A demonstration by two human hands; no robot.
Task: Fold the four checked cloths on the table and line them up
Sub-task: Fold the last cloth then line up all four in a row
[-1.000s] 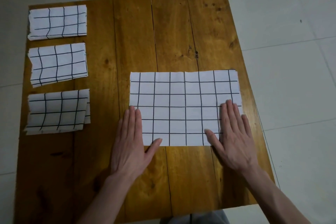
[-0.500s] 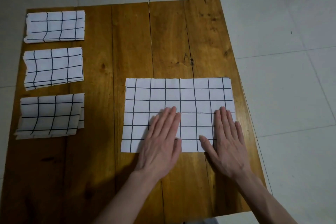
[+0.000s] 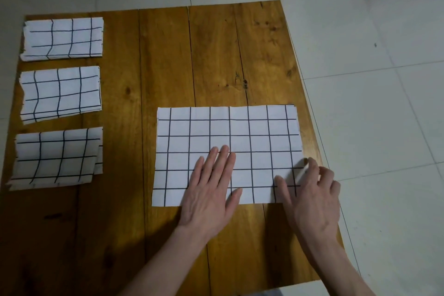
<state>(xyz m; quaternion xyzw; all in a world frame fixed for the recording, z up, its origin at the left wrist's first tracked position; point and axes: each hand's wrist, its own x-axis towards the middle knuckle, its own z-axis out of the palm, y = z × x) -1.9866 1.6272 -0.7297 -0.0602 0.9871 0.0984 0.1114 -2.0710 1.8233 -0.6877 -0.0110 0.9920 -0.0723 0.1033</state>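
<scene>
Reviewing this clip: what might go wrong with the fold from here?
1. The right hand pinches only the right edge of the large cloth; the fold may land skewed.
2. The left hand presses flat near the middle; if it slips, the cloth may shift.
3. It may fold unevenly, like the nearest folded cloth.

The right hand (image 3: pixel 312 197) hides the large cloth's (image 3: pixel 228 142) near right corner.

Left hand (image 3: pixel 211 190) flat, right hand (image 3: pixel 312 194) pinching
</scene>
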